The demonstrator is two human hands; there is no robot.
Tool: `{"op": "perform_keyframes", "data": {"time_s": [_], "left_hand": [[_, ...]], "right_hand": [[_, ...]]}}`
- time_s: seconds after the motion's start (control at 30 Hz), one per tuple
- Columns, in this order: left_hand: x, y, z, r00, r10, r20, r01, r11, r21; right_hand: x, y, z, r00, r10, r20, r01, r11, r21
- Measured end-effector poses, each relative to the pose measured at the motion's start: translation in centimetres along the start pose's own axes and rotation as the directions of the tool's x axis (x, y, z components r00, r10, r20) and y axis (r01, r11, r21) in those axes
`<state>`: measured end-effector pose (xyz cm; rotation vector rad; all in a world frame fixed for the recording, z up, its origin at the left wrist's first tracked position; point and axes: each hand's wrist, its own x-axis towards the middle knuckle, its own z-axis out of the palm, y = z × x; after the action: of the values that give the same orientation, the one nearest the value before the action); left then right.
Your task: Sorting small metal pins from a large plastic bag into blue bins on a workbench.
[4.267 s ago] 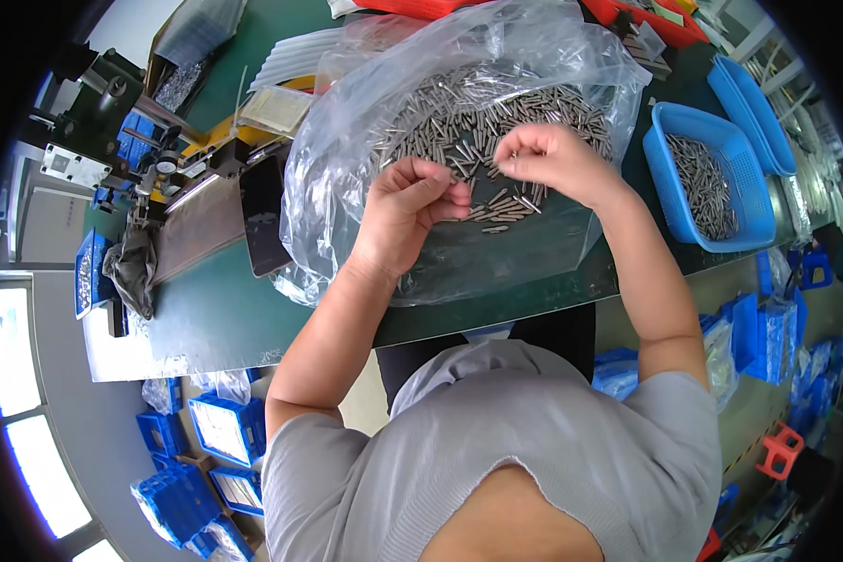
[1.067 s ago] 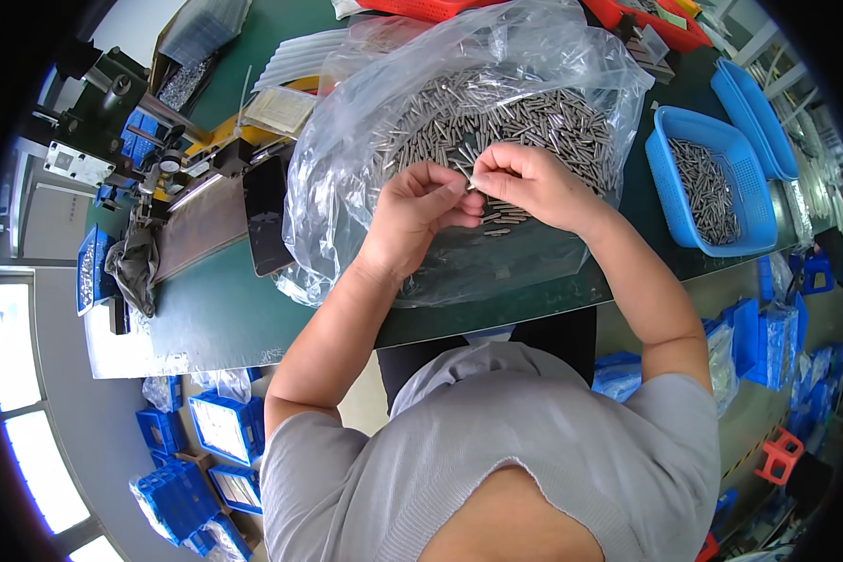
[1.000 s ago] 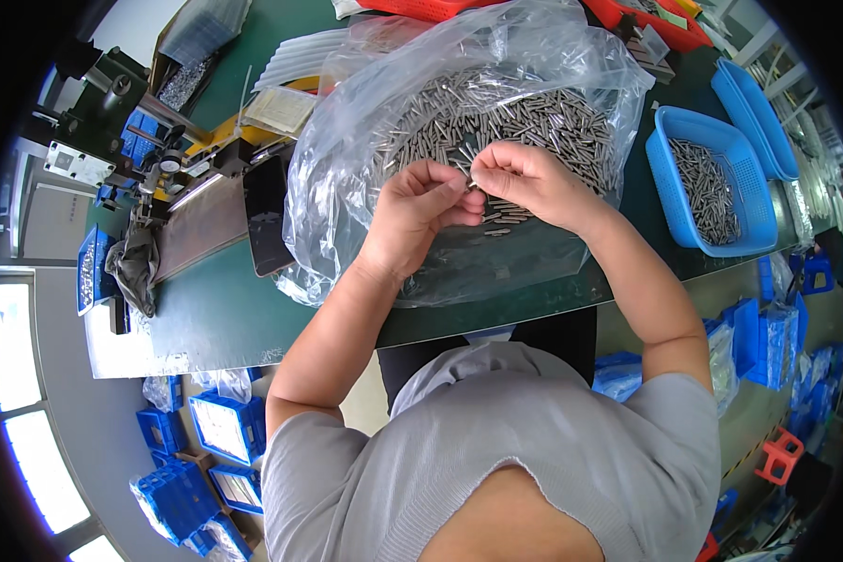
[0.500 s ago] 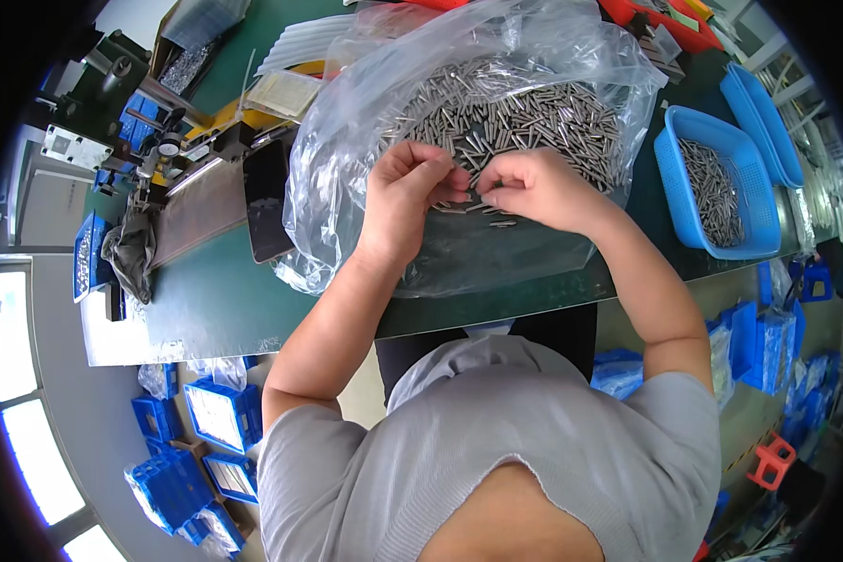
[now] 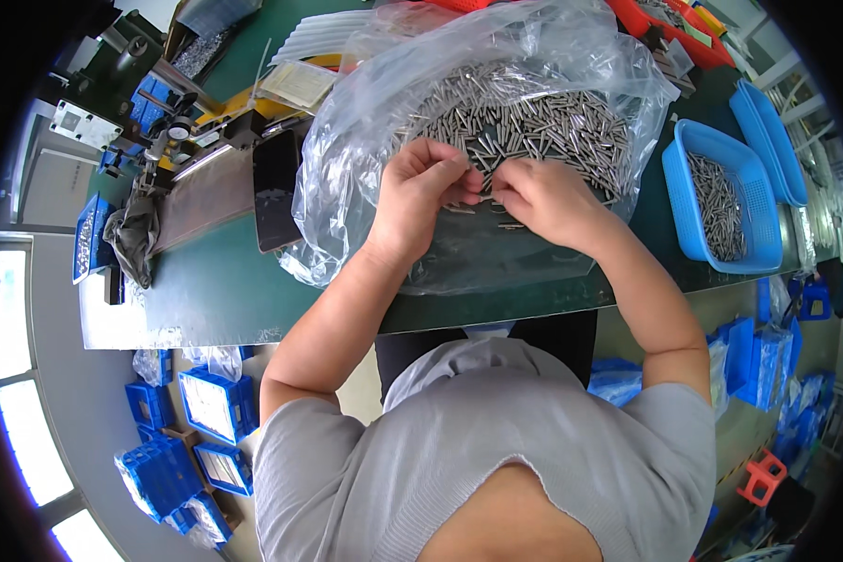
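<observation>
Many small silvery metal pins [image 5: 571, 126] lie heaped on an opened clear plastic bag [image 5: 347, 178] on the green bench. Over the near side of the heap, my left hand [image 5: 420, 195] is closed, thumb and fingers pinched together. Just right of it, my right hand [image 5: 554, 201] is also closed, with its fingers curled down toward the pins. The fingertips of both hands nearly meet. Whatever is between them is too small or hidden to make out. A few loose pins [image 5: 510, 225] lie on the plastic just below my hands.
To the right, a blue plastic basket [image 5: 679, 201] holds more pins, with another blue basket [image 5: 768, 140] beside it. A dark flat panel [image 5: 276, 192] and a bench fixture with a dial gauge [image 5: 178, 131] stand left. Red trays [image 5: 712, 51] sit at the back.
My right hand has come slightly closer to my left, its fingers more curled downward. My left hand keeps its pinch. The whole view has shifted slightly.
</observation>
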<state>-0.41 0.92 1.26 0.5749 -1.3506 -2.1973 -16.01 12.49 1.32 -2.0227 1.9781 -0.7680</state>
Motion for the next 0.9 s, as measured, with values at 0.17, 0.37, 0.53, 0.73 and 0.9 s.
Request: {"op": "perform_keyframes", "data": {"time_s": [0.17,0.37,0.53,0.73,0.9], "left_hand": [[0.2,0.0,-0.2,0.996,-0.077,0.05,0.077,0.997,-0.003],[0.0,-0.2,0.2,0.98,-0.155,0.127,0.166,0.983,-0.079],[0.0,-0.4,0.1,0.978,-0.161,0.13,0.173,0.981,-0.087],[0.1,-0.6,0.2,0.975,-0.155,0.156,0.171,0.981,-0.088],[0.3,-0.6,0.3,0.979,-0.146,0.142,0.165,0.977,-0.135]], "right_hand": [[0.5,0.2,-1.4,0.977,0.163,-0.135,-0.103,0.923,0.37],[0.5,-0.6,-1.8,0.975,0.198,-0.105,-0.132,0.886,0.444],[0.4,-1.0,-1.8,0.975,0.19,-0.117,-0.127,0.904,0.408],[0.5,-1.1,-0.5,0.99,0.121,-0.073,-0.068,0.863,0.501],[0.8,-0.2,0.2,0.98,0.199,-0.007,-0.139,0.712,0.688]]}}
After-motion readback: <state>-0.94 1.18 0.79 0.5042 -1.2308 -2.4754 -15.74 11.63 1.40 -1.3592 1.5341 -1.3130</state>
